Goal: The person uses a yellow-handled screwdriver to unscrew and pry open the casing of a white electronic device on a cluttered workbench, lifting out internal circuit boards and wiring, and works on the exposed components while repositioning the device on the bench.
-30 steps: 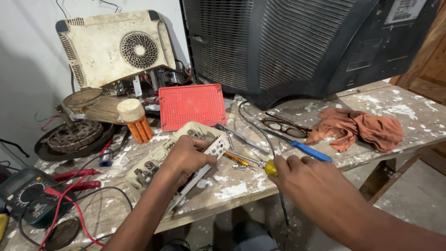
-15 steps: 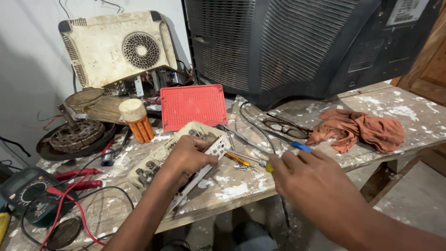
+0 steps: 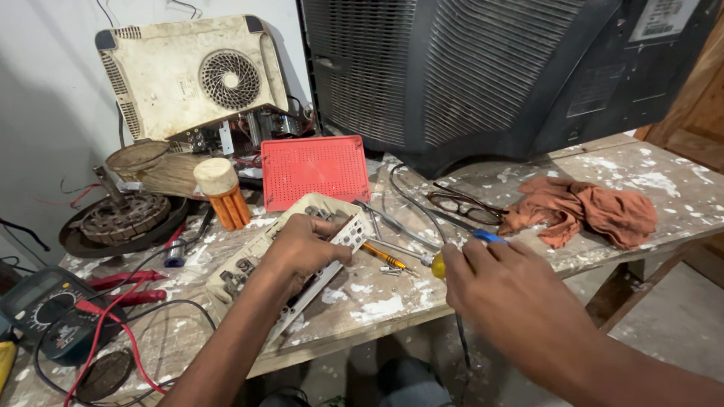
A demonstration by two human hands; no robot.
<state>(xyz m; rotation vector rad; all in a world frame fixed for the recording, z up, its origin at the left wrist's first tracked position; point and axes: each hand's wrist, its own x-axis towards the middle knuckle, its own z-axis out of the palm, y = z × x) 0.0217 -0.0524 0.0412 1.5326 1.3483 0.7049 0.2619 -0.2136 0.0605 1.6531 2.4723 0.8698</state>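
Observation:
My left hand presses down on a cream circuit board assembly lying on the paint-spattered workbench. My right hand hovers at the bench's front edge, fingers curled over a screwdriver whose yellow handle end and blue part stick out on either side. A thin orange-handled screwdriver lies between the two hands. A dark cable hangs off the bench edge below my right hand.
A large dark television back fills the rear. A red perforated panel, eyeglasses, an orange rag, a cream fan housing, a motor coil, an orange cylinder and a multimeter with red leads stand around.
My right hand has slid a little left and closed further over the yellow and blue screwdriver, hiding more of its blue part. My left hand has stayed on the board.

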